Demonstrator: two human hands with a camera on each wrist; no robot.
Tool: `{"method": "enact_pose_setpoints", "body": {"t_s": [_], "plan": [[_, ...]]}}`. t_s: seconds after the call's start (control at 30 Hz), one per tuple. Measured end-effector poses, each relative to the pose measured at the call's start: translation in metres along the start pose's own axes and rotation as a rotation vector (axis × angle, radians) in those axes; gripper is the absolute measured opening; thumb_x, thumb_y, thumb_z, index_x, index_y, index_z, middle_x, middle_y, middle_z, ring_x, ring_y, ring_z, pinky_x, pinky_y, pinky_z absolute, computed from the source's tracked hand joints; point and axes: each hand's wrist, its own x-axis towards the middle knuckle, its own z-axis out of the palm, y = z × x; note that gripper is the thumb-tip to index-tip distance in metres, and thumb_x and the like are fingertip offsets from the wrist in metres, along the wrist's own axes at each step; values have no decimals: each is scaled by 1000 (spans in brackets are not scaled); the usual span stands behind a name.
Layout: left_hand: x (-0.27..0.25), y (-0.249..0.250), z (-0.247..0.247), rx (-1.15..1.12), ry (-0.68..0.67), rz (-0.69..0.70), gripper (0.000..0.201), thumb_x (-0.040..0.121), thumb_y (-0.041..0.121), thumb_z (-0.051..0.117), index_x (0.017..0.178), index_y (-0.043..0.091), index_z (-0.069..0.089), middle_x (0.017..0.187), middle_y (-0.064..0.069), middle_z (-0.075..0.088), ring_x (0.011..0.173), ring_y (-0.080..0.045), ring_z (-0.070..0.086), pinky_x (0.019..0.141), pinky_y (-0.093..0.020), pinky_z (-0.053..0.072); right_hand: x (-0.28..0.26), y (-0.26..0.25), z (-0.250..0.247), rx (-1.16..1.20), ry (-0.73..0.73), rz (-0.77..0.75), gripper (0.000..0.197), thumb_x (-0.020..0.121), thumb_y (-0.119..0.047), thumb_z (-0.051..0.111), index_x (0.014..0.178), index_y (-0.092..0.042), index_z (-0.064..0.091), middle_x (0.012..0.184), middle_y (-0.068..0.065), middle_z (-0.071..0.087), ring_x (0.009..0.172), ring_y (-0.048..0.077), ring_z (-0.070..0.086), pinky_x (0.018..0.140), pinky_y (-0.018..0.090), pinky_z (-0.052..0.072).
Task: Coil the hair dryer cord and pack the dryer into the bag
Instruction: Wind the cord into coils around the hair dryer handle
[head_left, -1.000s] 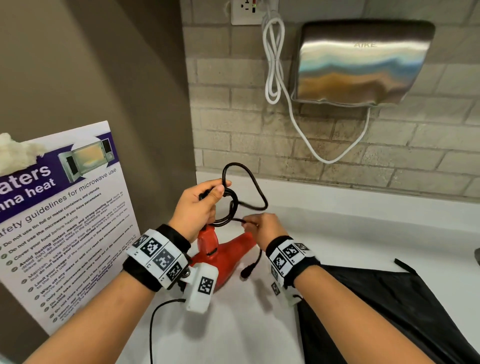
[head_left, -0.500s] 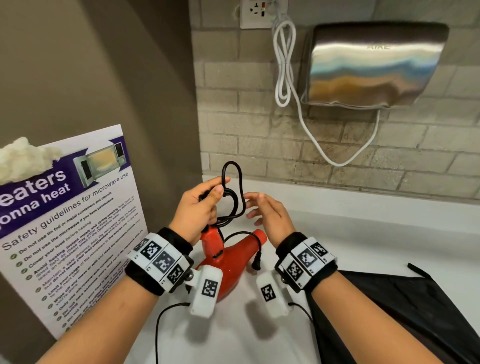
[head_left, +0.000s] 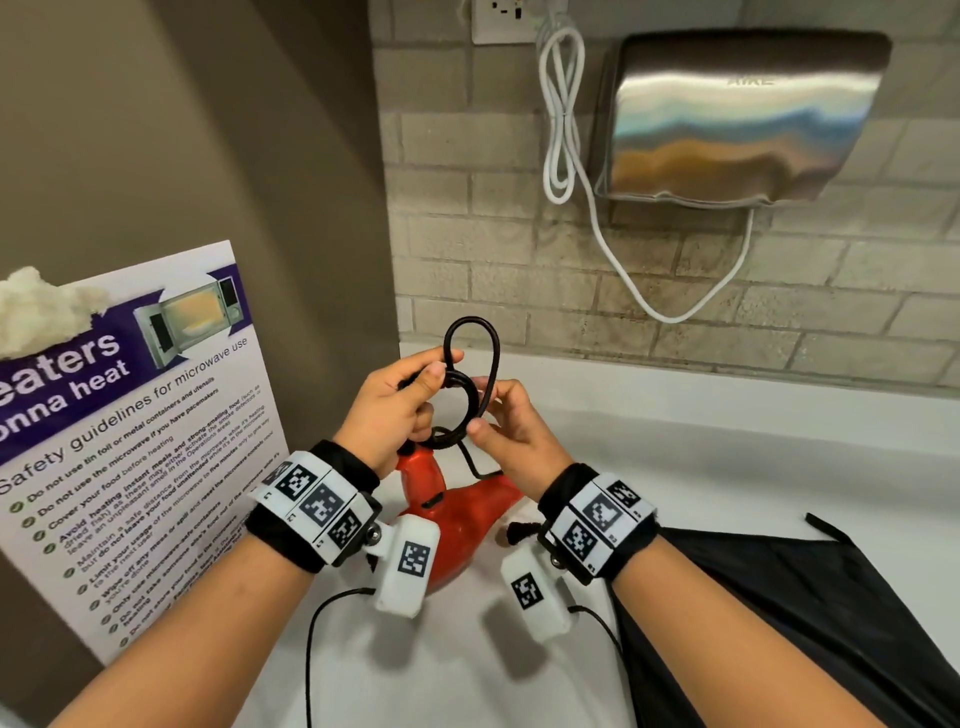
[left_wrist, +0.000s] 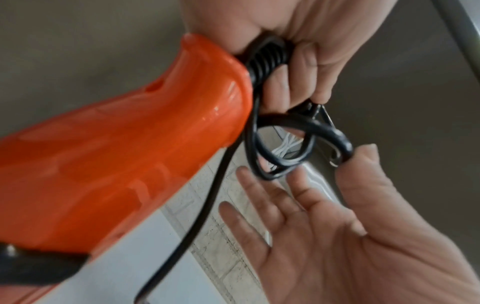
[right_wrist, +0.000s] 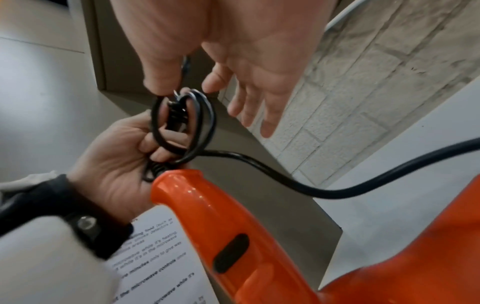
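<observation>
Hidden or unclear: the hair dryer (head_left: 457, 512) is largely screened by both wrists in the head view; only its red-orange handle top and part of the body show. The bag (head_left: 810, 597) is cut off at the right and near edges. Both wrist views are motion-blurred. How many loops the cord (head_left: 470, 384) makes cannot be counted surely; at least two show.

Count: one dryer, one black cord, one black bag, two hands.

Left hand (head_left: 397, 408): fingers curled round the gathered loops just above the dryer handle, thumb pressing on top. Right hand (head_left: 511, 447): thumb tip and a fingertip against the loop's right side; the remaining fingers straight and spread, seen only from the wrist views (left_wrist: 298, 216).

Dryer stands on the white desk (head_left: 727, 467) between the forearms, left of the bag, which lies flat on the desk.

Wrist views only: ribbed strain relief where the cord leaves the handle (right_wrist: 153, 170), and a free cord run trailing right (right_wrist: 337, 185). Head view only: microwave poster (head_left: 130, 441) at left.
</observation>
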Motion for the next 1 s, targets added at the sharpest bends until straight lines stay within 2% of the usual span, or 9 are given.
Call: {"method": "enact_pose_setpoints", "body": {"t_s": [0.1, 0.2, 0.3, 0.37, 0.53, 0.7, 0.8, 0.9, 1.0], "plan": [[-5, 3, 2, 19, -71, -17, 22, 94, 15, 41, 97, 21, 63, 44, 14, 37, 35, -1, 22, 37, -15, 19, 2, 4, 0, -117, -161, 59, 68, 64, -62, 65, 119, -28, 41, 132, 0, 46, 132, 23, 38, 112, 46, 29], [-5, 2, 2, 35, -85, -4, 23, 94, 15, 41, 99, 22, 63, 44, 14, 33, 35, -1, 22, 38, -16, 19, 1, 3, 1, -189, -231, 118, 86, 57, -84, 51, 108, -14, 50, 103, 10, 63, 95, 14, 61, 93, 36, 48], [-5, 2, 1, -4, -88, -8, 27, 94, 13, 41, 105, 28, 61, 48, 15, 33, 37, -2, 21, 41, -18, 16, -3, 7, -6, -313, -206, 67, 44, 87, -49, 49, 110, -11, 47, 80, -16, 48, 67, -16, 53, 68, 9, 41], [-6, 1, 1, 0, -103, -10, 30, 94, 12, 41, 106, 30, 61, 52, 15, 34, 37, -2, 20, 42, -20, 14, -4, 11, -16, -436, -157, 69, 24, 97, -13, 39, 113, -1, 51, 77, -16, 46, 64, -15, 50, 64, 2, 36], [-10, 4, 4, 19, -88, -22, 28, 95, 10, 40, 91, 23, 64, 57, 10, 42, 36, -3, 21, 41, -18, 17, 2, 35, -48, -686, 71, 229, 18, 96, -9, 35, 83, -12, 48, 63, -10, 40, 58, 4, 38, 53, 7, 33], [-9, 4, 6, 39, -99, -20, 29, 96, 10, 38, 83, 19, 62, 50, 13, 44, 35, -2, 21, 40, -16, 18, 2, 45, -57, -771, 90, 390, 24, 95, -8, 35, 88, -10, 57, 77, -1, 50, 81, 19, 45, 55, 13, 32], [-7, 2, 8, 35, -96, -8, 32, 95, 9, 41, 80, 23, 66, 55, 8, 47, 35, -3, 20, 39, -14, 18, 2, 24, -45, -675, 252, 151, 22, 95, -14, 41, 103, -11, 62, 101, 2, 50, 90, 13, 47, 72, 9, 35], [-7, 0, 11, 54, -100, 8, 29, 95, 9, 42, 84, 22, 66, 55, 9, 49, 35, -4, 20, 38, -12, 19, -3, -12, -26, -432, 293, -172, 16, 90, -25, 46, 95, -21, 60, 99, -4, 57, 86, 7, 53, 71, 4, 39], [-7, 0, 12, 51, -106, 26, 28, 94, 9, 43, 88, 23, 66, 60, 4, 51, 36, -4, 22, 39, -13, 20, -9, -34, -10, -365, 216, -268, 11, 85, -27, 48, 88, -25, 58, 85, -7, 61, 77, 3, 56, 68, 10, 43]]}}
